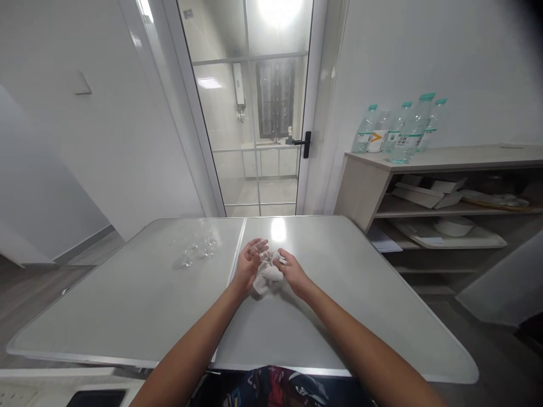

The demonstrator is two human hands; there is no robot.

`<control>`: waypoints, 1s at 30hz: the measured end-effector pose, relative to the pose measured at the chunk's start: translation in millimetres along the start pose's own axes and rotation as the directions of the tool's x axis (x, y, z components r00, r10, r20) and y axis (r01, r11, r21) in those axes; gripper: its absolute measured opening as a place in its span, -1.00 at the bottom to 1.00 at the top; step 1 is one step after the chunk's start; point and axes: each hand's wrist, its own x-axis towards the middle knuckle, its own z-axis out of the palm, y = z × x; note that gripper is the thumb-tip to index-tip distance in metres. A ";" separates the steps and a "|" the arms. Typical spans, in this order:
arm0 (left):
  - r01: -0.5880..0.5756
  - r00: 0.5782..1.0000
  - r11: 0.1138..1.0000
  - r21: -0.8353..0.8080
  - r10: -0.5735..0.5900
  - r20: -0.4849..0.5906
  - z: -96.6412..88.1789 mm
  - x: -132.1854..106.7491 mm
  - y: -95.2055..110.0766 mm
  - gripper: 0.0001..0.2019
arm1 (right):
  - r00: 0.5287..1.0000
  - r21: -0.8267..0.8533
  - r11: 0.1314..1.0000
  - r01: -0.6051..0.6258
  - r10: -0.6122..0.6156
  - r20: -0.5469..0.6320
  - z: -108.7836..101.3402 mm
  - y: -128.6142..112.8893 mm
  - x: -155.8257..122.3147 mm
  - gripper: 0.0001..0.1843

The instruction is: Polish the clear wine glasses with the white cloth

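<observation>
Well to the left of the hands, a cluster of clear glasses (pixel 195 247) stands on the grey table (pixel 127 305), hard to pick out against the glossy top. A left elbow swinging outward could knock them over or send them rolling, because they are so nearly invisible there.

The left hand (pixel 248 263) is curled around a small clear glass (pixel 263 249), holding it just above the tabletop with the fingers wrapped round its side. The glass looks thin and smooth, so the likeliest trouble is a slip. If the grasp loosens while the other hand pushes against it, the glass could drop onto the hard surface and chip or break. Squeezing harder to prevent that carries its own risk of cracking it in the palm.

A white cloth (pixel 268 277) hangs between the two hands, pressed to the glass and bunched below it. The right hand (pixel 292 271) is closed on the cloth, just beside the left hand. A fold catching on the rim could tug the glass out of the fingers.

Far to the right of the hands, and beyond them, water bottles (pixel 399 133) stand on a shelf unit (pixel 445 158), well out of reach.
</observation>
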 end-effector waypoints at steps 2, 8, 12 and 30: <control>-0.026 1.000 1.000 0.010 0.026 -0.004 -0.4 0.8 0.3 -0.30 | 0.998 0.100 0.995 -0.020 0.027 -0.064 -1.5 1.7 2.1 -0.59; -0.172 0.960 0.982 0.081 0.186 -0.209 -5.7 6.8 1.9 -0.42 | 0.748 -0.192 0.974 0.121 -0.217 -0.628 -29.0 -12.8 4.7 -0.58; -0.272 0.922 0.956 0.110 0.292 -0.254 -4.7 7.3 2.0 -0.45 | 0.890 0.037 0.998 0.045 -0.023 -0.456 -22.5 -16.4 3.5 -0.57; -0.313 0.949 0.915 0.254 0.294 0.110 18.6 -13.3 -4.6 -0.38 | 0.923 0.104 0.993 -0.058 0.093 -0.374 -8.4 21.2 3.6 -0.46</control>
